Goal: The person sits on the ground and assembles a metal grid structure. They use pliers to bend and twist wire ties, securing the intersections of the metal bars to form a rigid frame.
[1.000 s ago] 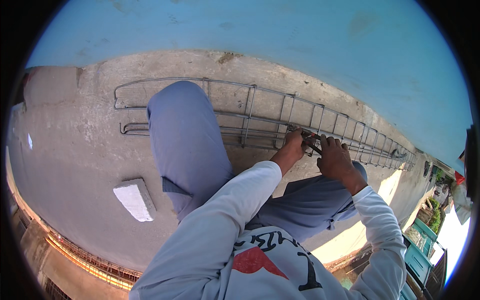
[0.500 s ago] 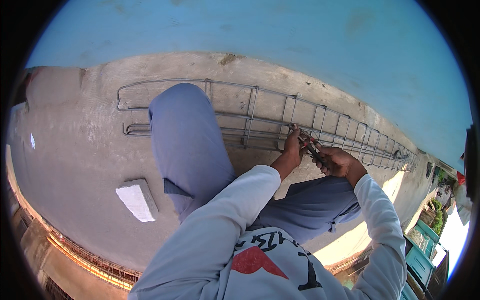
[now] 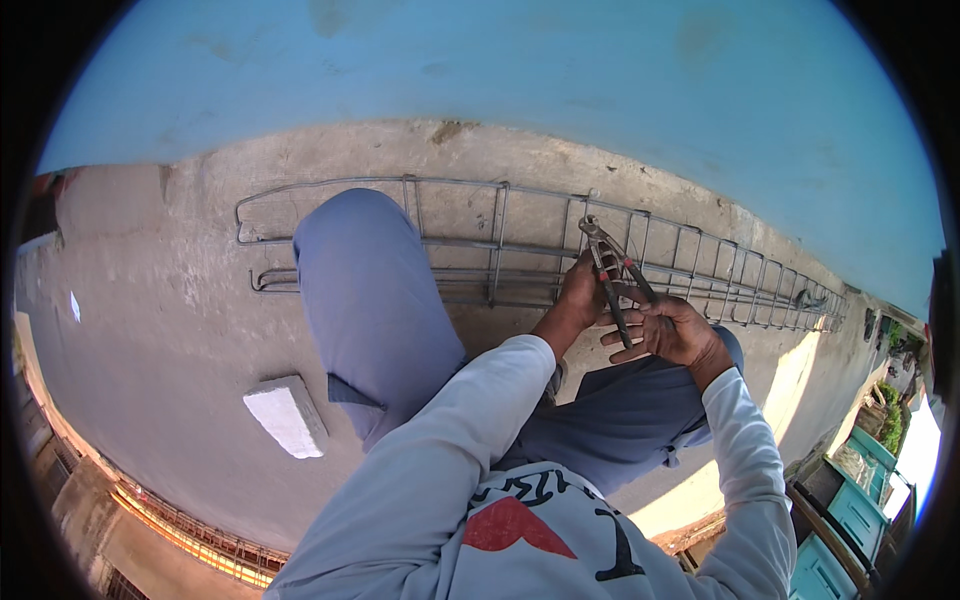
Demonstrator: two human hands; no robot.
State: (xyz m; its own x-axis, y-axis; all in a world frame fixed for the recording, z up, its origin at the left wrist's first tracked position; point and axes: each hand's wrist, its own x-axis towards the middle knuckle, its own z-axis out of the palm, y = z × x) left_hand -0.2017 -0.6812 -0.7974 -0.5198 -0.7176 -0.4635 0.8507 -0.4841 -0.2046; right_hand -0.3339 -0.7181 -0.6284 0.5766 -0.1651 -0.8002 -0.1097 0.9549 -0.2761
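Note:
A long cage of steel rebar [image 3: 497, 243] lies on the concrete in front of me, running from my left knee off to the far right. My right hand [image 3: 678, 333] holds dark end-cutting pincers [image 3: 604, 268] with red on the handles. Their handles are spread, one by the thumb and one across the loosely stretched fingers. The jaws point away from me, over the cage's bars. Close beside the pincers, my left hand [image 3: 580, 291] is closed at the near bars. Its fingertips are partly hidden, and what they grip cannot be made out.
A white block [image 3: 286, 414] sits on the concrete floor [image 3: 180, 350] left of my bent legs. Beyond the cage stands a blue wall [image 3: 500, 65]. More rebar [image 3: 200, 530] lies past the floor's edge at lower left. Turquoise structures [image 3: 850, 510] show at lower right.
The pincers have swung upward and their handles have spread apart. My right hand's fingers have loosened and stretched out. My left hand stays close to the same spot on the cage.

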